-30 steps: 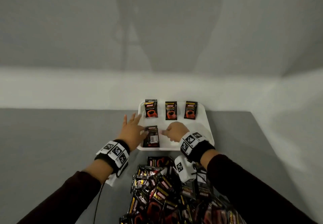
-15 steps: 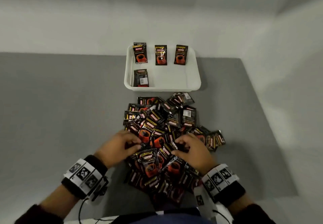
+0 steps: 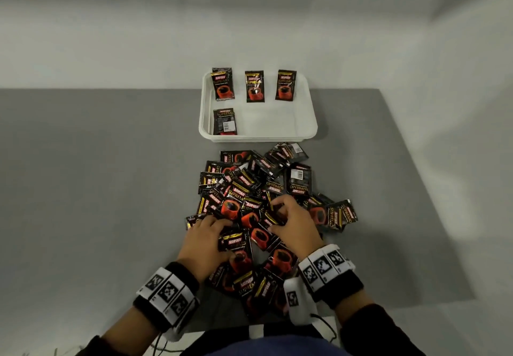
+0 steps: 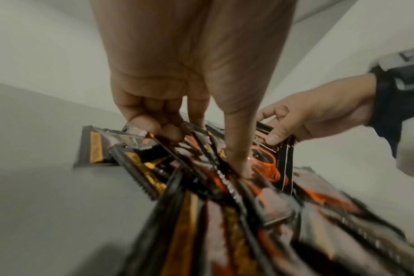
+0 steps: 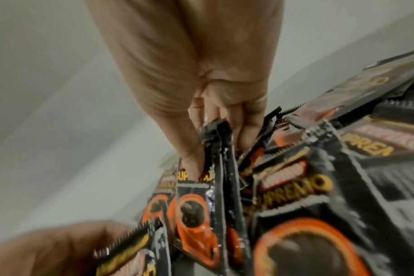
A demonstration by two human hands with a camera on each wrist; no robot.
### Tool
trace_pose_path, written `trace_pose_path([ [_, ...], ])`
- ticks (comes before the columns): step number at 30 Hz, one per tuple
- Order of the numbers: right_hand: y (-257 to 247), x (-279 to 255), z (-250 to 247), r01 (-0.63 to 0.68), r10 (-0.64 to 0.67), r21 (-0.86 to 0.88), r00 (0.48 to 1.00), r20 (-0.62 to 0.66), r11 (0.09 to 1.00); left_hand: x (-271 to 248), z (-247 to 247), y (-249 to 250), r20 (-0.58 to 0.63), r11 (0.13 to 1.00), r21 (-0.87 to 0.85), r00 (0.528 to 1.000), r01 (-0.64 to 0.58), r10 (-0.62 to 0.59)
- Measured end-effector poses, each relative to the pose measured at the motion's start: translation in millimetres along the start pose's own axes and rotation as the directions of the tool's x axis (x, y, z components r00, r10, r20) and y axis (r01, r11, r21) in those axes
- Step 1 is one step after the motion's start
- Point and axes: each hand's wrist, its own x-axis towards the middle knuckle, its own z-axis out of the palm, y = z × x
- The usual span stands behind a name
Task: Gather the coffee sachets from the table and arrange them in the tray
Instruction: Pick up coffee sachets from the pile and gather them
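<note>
A white tray (image 3: 313,111) stands at the table's far side. Three coffee sachets lie face up along its back, and one sachet (image 3: 224,121) lies barcode side up at its front left. A loose pile of black-and-red sachets (image 3: 258,186) lies in front of the tray. My left hand (image 3: 222,239) (image 4: 205,151) is on the pile's near left, with its fingers and thumb curled round a sachet (image 3: 234,243). My right hand (image 3: 273,216) (image 5: 220,149) pinches the edge of another sachet (image 5: 216,134) near the pile's middle.
The grey table (image 3: 97,189) lies bare to the left of the pile, and its right edge (image 3: 416,189) runs close to the pile. White walls stand behind the tray. The tray's front middle and right floor (image 3: 272,122) holds no sachet.
Both hands have come back from the tray to the pile, and the view has tilted down after them. Their fingers have since closed on sachets in the pile.
</note>
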Motion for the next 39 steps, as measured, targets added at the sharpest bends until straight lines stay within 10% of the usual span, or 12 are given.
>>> trace_pose_path([
  [9,1,-15,-73,-0.014,0.037,0.378,0.998,-0.055,0.926,-3,-39,-8,-0.11,0.823,-0.568,0.99,0.007,-0.084],
  [14,9,-29,-81,-0.024,-0.014,0.138,0.963,0.269,0.99,-6,-61,1,-0.027,0.667,-0.745,0.999,0.006,-0.039],
  [20,25,-27,-28,0.057,-0.009,-0.293,0.986,0.164,0.955,0,-45,34,0.281,0.929,-0.369,0.95,-0.026,0.139],
  [27,33,-22,-21,0.044,-0.019,-0.312,0.996,0.082,0.949,16,5,68,0.191,0.955,0.087,0.946,-0.282,0.262],
  [39,52,-5,-100,-0.061,0.099,0.289,0.988,-0.118,0.955,40,9,68,0.165,0.947,0.171,0.956,-0.272,0.245],
])
